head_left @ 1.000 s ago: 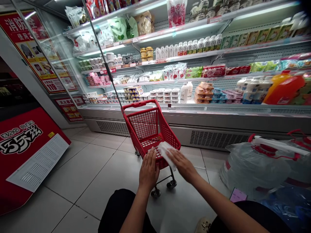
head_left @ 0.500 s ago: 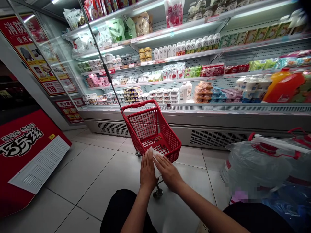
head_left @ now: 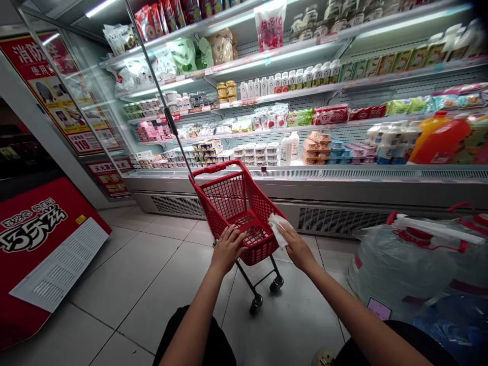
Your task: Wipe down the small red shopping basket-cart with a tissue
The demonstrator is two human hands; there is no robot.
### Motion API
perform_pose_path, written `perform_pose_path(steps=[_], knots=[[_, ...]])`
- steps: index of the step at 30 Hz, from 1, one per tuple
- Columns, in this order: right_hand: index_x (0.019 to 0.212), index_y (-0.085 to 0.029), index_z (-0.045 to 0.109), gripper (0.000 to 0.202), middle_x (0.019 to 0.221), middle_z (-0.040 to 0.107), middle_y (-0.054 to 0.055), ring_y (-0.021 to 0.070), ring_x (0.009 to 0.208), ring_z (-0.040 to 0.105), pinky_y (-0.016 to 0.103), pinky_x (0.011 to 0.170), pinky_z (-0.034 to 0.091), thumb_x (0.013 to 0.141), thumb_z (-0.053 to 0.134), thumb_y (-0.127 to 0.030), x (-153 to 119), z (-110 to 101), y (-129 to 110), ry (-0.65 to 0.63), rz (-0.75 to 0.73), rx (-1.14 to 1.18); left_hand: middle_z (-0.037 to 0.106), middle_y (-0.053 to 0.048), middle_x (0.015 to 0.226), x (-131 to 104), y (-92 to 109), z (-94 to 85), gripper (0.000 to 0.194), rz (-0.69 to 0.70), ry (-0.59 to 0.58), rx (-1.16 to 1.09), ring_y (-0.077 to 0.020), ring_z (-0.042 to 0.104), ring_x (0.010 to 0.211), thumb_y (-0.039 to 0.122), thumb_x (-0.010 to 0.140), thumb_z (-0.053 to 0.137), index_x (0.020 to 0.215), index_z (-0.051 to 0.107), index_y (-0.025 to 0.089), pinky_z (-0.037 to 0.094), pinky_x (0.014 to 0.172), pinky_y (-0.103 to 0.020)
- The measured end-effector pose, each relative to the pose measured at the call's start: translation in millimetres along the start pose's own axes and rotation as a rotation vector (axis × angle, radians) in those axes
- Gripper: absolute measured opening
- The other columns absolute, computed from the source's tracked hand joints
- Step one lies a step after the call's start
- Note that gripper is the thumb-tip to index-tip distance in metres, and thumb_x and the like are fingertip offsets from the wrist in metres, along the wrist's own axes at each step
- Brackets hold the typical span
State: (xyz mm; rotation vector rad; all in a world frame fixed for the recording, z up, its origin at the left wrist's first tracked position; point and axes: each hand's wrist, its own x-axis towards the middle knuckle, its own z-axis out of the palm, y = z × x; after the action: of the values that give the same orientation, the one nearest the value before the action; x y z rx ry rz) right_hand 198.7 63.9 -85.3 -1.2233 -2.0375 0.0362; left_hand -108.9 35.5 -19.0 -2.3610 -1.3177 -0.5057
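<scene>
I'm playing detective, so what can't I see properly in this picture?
All in the head view:
White tissue: partly covered by the right hand.
Left hand: its palm faces away, hidden behind the hand's back.
Shoe: cut off by the bottom edge.
Phone: screen details too small.

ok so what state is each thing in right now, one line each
red cart: upright on wheels, basket open-topped
white tissue: crumpled, at the basket's right rim
right hand: holding the tissue
left hand: open, fingers at the basket's near edge
phone: screen lit
display shelves: lit, stocked
</scene>
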Motion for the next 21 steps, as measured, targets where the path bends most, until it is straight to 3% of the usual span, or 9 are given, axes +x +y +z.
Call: perform_pose_path(steps=[6, 10, 15, 18, 21], knots=[[0.166, -0.029, 0.024, 0.085, 0.168, 0.034, 0.005, 0.0233, 0.156, 0.028, 0.050, 0.126, 0.034, 0.086, 0.039, -0.001, -11.7, 18.3, -56.9, -0.020, -0.061, 0.091, 0.068, -0.004, 0.124, 18.0, 21.3, 22.1, 0.051, -0.030, 0.078, 0.030, -0.0297, 0.050, 0.137, 0.044, 0.092, 0.071, 0.140, 0.060, 0.031, 0.037, 0.123, -0.051], [0.167, -0.028, 0.017, 0.086, 0.170, 0.029, 0.004, 0.0223, 0.158, 0.023, 0.050, 0.127, 0.032, 0.088, 0.037, 0.000, -27.2, 8.1, -78.5, -0.042, -0.133, 0.091, 0.068, -0.006, 0.122, 24.7, 50.6, 23.4, 0.050, -0.082, 0.091, 0.043, -0.0307, 0.051, 0.134, 0.037, 0.094, 0.069, 0.143, 0.059, 0.030, 0.036, 0.123, -0.050], [0.165, -0.032, 0.023, 0.085, 0.167, 0.038, 0.004, 0.0220, 0.154, 0.032, 0.052, 0.126, 0.032, 0.088, 0.038, 0.000, -34.3, -25.1, -35.2, -0.065, -0.145, 0.012, 0.065, -0.007, 0.135, 31.7, 70.9, 15.4, 0.067, -0.021, 0.048, -0.024, -0.0299, 0.051, 0.134, 0.048, 0.096, 0.064, 0.156, 0.044, 0.025, 0.035, 0.123, -0.048], [0.164, -0.033, 0.027, 0.078, 0.165, 0.040, 0.004, 0.0228, 0.154, 0.034, 0.052, 0.125, 0.035, 0.092, 0.038, -0.004, -34.2, -36.7, -8.8, -0.022, -0.079, -0.005, 0.050, -0.006, 0.157, 36.1, 60.9, 6.2, 0.064, 0.091, 0.029, -0.041, -0.0263, 0.044, 0.144, 0.048, 0.101, 0.056, 0.159, 0.038, 0.027, 0.031, 0.126, -0.045], [0.163, -0.034, 0.030, 0.068, 0.164, 0.041, 0.004, 0.0242, 0.152, 0.037, 0.050, 0.120, 0.043, 0.098, 0.037, -0.013, -34.7, -36.0, 1.7, 0.020, 0.038, -0.020, 0.035, -0.006, 0.167, 40.8, 43.2, 0.1, 0.058, 0.035, 0.052, 0.009, -0.0302, 0.030, 0.155, 0.047, 0.102, 0.054, 0.157, 0.042, 0.032, 0.028, 0.127, -0.051]])
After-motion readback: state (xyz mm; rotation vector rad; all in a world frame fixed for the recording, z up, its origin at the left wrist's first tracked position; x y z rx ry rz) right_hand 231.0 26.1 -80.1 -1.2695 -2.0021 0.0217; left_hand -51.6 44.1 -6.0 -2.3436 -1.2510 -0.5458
